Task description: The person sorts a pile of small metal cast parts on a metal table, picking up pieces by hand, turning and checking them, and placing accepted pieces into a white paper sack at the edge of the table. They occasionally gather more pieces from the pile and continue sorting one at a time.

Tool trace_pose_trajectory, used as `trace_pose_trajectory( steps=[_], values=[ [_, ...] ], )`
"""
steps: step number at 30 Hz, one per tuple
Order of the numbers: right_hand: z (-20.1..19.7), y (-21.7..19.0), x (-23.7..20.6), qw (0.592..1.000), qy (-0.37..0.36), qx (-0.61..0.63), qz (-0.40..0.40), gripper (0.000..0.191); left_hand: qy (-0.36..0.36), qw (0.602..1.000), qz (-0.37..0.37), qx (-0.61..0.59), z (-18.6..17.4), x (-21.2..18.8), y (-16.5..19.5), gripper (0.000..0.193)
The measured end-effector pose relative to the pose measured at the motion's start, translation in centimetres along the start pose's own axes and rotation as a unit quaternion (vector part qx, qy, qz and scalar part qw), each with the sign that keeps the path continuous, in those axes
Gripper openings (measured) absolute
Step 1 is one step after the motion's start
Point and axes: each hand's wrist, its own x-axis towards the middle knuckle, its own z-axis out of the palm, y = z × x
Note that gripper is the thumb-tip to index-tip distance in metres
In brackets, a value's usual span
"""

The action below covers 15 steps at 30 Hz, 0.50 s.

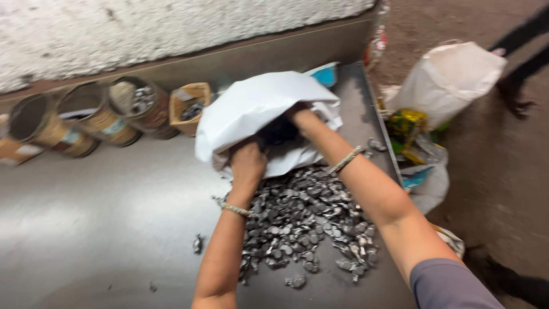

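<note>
Both hands grip the mouth of a large white woven plastic sack point(257, 109), which lies tipped on its side over a broad grey sheet-metal table point(103, 217) so that its opening faces down towards the person. The left hand point(247, 162) is closed around the lower edge of the opening, fingers curled into the fabric, with a thin metal bangle point(235, 209) at the wrist. The right hand point(298, 114) reaches to the upper edge of the mouth and seems to clutch it, though its fingers are partly hidden by the fabric, so the exact hold cannot be told; a similar bangle point(346, 160) circles that forearm. Held apart this way, the two hands keep the sack's mouth wide, and just below it, touching the fabric, spreads a heap of small dark grey stamped metal pieces point(306, 223), with a few strays lying apart on the table. Along the far wall, well clear of the heap, stand several round tins point(94, 117) on their sides and a small cardboard box point(190, 106), some with similar pieces inside. Off the table's right edge sits a white plastic bag point(449, 77) on the floor
</note>
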Motion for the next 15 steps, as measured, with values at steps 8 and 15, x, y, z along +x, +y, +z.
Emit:
trace_pose_trajectory(
  steps=[8,15],
  values=[
    [-3.0,3.5,-13.6,0.984,-0.084,0.121,-0.097,0.035,0.021,0.989,0.127,-0.077,-0.8,-2.8,3.5,0.055],
    [-7.5,6.5,-37.6,0.991,-0.088,-0.09,-0.05,0.031,-0.05,0.959,0.22,-0.171,0.7,-16.3,0.6,0.052]
  ],
)
